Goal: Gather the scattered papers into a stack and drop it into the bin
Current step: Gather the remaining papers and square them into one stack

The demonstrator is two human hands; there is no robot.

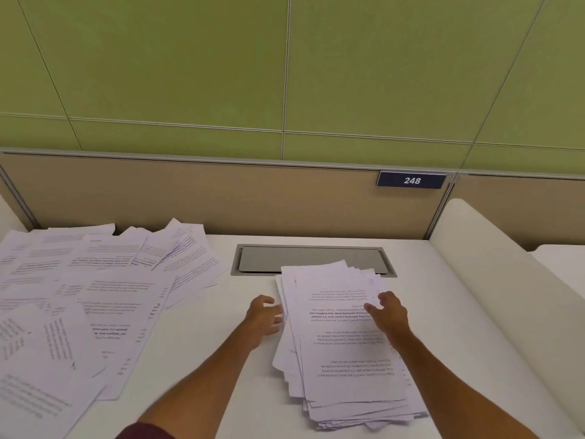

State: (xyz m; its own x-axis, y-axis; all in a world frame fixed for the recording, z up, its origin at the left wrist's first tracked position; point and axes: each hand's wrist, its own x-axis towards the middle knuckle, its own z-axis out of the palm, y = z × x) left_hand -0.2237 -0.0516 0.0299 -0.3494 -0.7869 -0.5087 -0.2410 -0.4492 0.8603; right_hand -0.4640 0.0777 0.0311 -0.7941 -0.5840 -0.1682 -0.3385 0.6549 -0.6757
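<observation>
Pressing against the left edge of one ragged stack of papers, the left hand keeps a loose grip, with fairly straight fingers that close round nothing. The right hand rests on the top sheet with bent fingers, tips down on the paper, and its grip pinches no sheet either. The stack lies centre-right on the white counter, and its far end overlaps one grey hatch set into the surface. One spread of scattered papers covers the counter's left side, well apart from the stack. It holds more than a dozen overlapping sheets, but an exact count cannot be told. Every sheet carries printed lines. Those on the stack are upside down to the camera and too blurred to read. One dark blue plate on the beige partition reads "248" in white. One dark red sleeve shows on the left arm.
</observation>
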